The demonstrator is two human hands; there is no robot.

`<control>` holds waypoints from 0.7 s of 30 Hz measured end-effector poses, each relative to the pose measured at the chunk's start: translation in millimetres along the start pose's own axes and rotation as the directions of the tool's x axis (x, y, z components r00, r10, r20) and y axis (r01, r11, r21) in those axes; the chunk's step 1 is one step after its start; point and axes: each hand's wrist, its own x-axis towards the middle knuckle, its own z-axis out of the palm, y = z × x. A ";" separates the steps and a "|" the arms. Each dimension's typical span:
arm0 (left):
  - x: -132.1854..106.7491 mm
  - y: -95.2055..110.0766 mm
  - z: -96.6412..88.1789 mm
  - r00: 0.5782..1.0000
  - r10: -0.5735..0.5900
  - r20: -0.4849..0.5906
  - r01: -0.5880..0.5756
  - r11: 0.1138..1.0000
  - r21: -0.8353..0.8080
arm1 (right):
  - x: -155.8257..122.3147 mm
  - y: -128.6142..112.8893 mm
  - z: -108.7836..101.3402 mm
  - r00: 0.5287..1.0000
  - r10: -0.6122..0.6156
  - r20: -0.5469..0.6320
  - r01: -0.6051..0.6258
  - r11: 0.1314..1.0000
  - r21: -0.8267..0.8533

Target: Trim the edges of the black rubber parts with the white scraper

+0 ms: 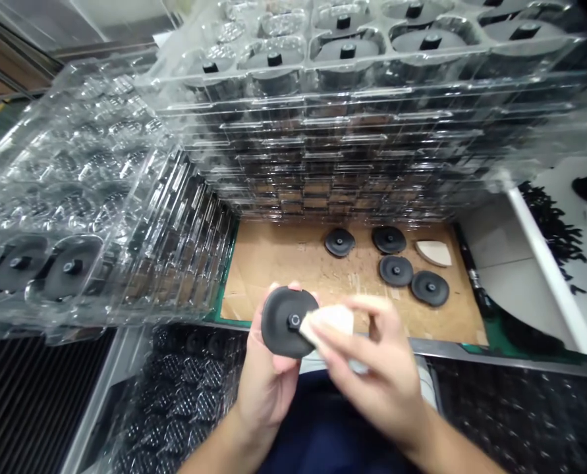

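A dark grey, rounded disc-shaped part (286, 316) with a small raised knob at its middle rests in my left hand (268, 382), whose fingers curl round it from below and behind. My right hand (382, 365) pinches a white wedge-shaped sponge (336, 320). The sponge's tip touches or nearly touches the disc beside the knob; motion blur hides the exact contact. Beyond my hands, several similar dark discs (396, 270) lie on brown cardboard (268, 263). A second pale wedge sponge (434, 252) lies to their right.
Tall stacked clear plastic trays (323, 125) stand at the back, dark discs in the top one. More clear trays (90, 164) rise on the left. To the right, a white-walled box (550, 263) borders the bench, with small black pieces (553, 230) beyond it.
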 end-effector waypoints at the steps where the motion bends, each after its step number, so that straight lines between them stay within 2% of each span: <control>1: 0.1 -1.3 -0.1 1.000 0.014 -0.008 -0.014 1.000 -0.011 | -0.4 0.3 0.7 1.000 0.017 -0.012 -0.017 1.000 -0.020; 6: 0.4 -4.3 -3.8 1.000 0.023 0.001 -0.023 0.998 -0.055 | -2.8 1.3 3.9 1.000 -0.021 0.018 0.020 0.999 0.042; 11: 0.8 -3.0 -5.5 0.997 0.071 0.028 -0.068 0.995 -0.070 | -2.9 -3.0 5.7 0.999 0.033 -0.017 -0.033 0.999 0.001; 13: 0.9 -2.7 -5.8 0.999 0.050 0.014 -0.049 0.997 -0.066 | -3.5 -1.5 7.9 1.000 0.012 -0.001 -0.011 0.998 0.064; 14: 1.2 -2.8 -6.1 0.999 0.040 0.001 -0.039 0.997 -0.067 | -3.1 2.7 9.7 0.999 0.045 0.002 -0.045 0.992 0.119; 16: 2.5 -3.4 -7.1 0.999 0.018 -0.038 -0.020 0.997 -0.072 | -1.4 19.2 14.5 0.971 0.240 0.001 -0.233 0.945 0.227; 18: 4.6 -3.8 -8.2 0.998 -0.006 -0.069 0.000 0.997 -0.081 | -1.6 41.9 20.4 0.887 0.463 0.013 -0.446 0.846 0.293; 19: 5.8 -3.9 -8.7 0.997 -0.015 -0.078 0.008 0.996 -0.087 | -4.1 52.6 23.5 0.843 0.537 0.025 -0.518 0.799 0.307; 21: 8.2 -3.5 -9.6 0.995 -0.035 -0.094 0.026 0.995 -0.095 | -15.7 68.1 30.0 0.793 0.606 0.062 -0.592 0.743 0.311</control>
